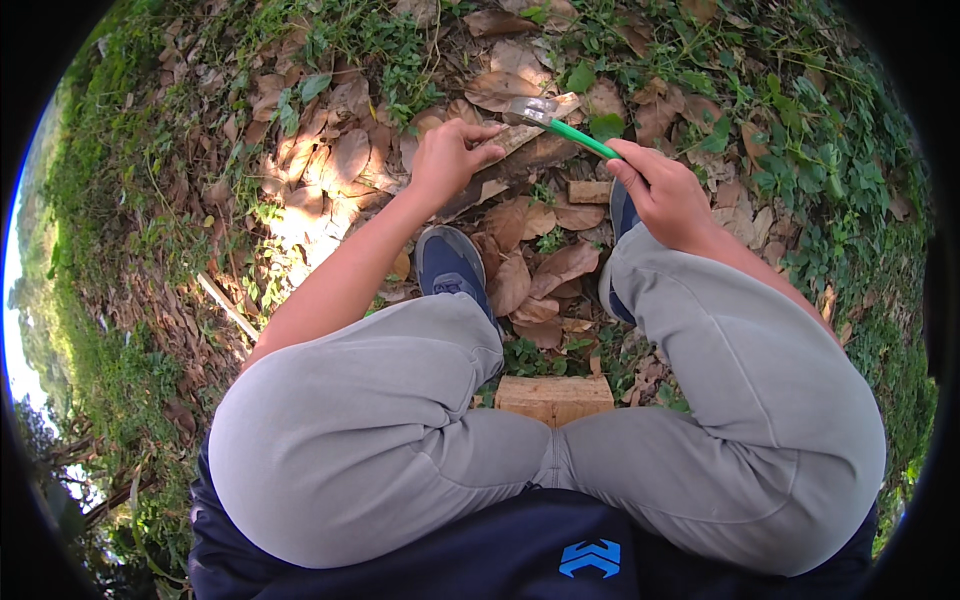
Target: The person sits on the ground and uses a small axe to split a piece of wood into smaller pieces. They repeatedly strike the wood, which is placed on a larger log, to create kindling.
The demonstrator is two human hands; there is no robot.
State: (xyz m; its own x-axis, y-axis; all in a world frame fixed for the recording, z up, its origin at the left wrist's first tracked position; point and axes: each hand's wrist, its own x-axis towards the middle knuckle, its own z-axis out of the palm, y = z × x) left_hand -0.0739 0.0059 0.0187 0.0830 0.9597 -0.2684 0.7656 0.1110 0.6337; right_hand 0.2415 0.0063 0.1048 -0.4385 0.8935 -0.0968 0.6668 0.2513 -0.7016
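My right hand (pixel 662 192) grips the green handle of a paintbrush (pixel 560 124), its bristle end pointing left over a long piece of wood. My left hand (pixel 450 155) holds that piece of wood (pixel 535 145), fingers pinched on its upper edge beside the brush head. The wood lies slanted above the ground in front of my feet. I am sitting with both knees up in grey trousers (pixel 380 420).
Dry brown leaves (pixel 330 160) and green weeds cover the ground all around. My blue shoes (pixel 450 262) rest among the leaves. A pale wooden block (pixel 553 396) lies between my legs. A small wooden piece (pixel 588 190) lies near my right hand.
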